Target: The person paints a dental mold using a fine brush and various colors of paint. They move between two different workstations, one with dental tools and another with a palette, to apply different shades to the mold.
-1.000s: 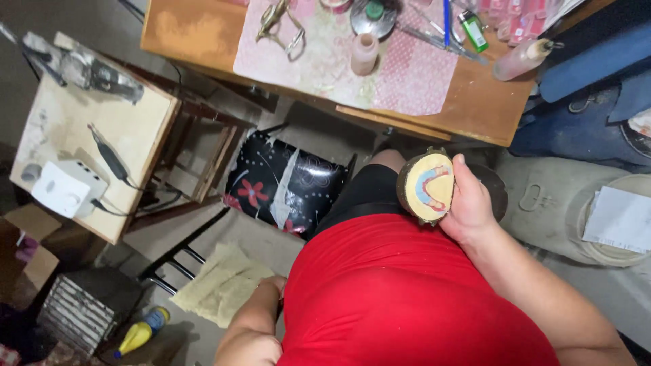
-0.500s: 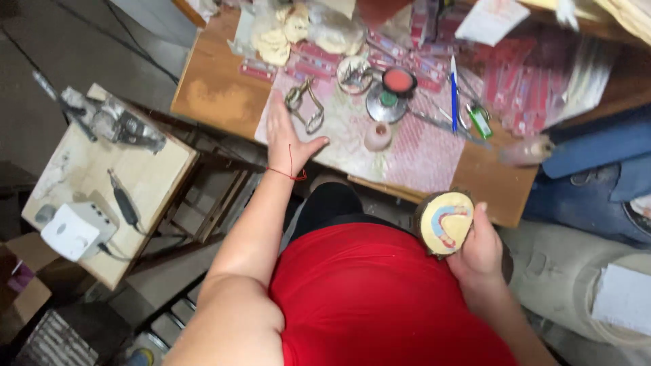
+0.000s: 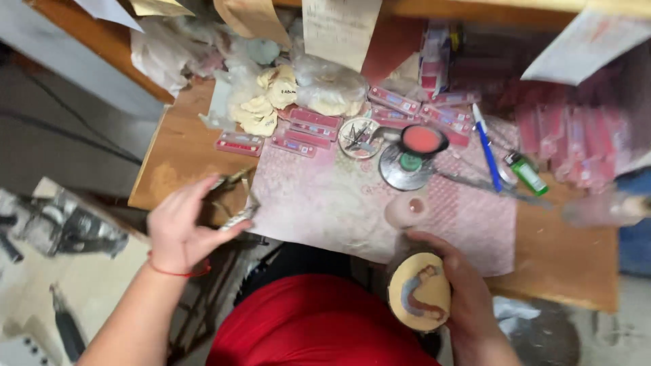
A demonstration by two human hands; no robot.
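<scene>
In the head view, a round yellow mould [image 3: 419,291] with a pink and blue arch shape on it is held low in the frame, right of the middle, by the right hand [image 3: 468,305]. The fingers are wrapped around its edge. It looks hard and a bit heavy, and it could chip if dropped, so it is best gripped by the rim. At the left of the frame, a metal tool [image 3: 234,200] at the edge of the table [image 3: 183,152] is pinched by the left hand [image 3: 178,230]. A pink patterned cloth [image 3: 339,203] is spread in the middle
</scene>
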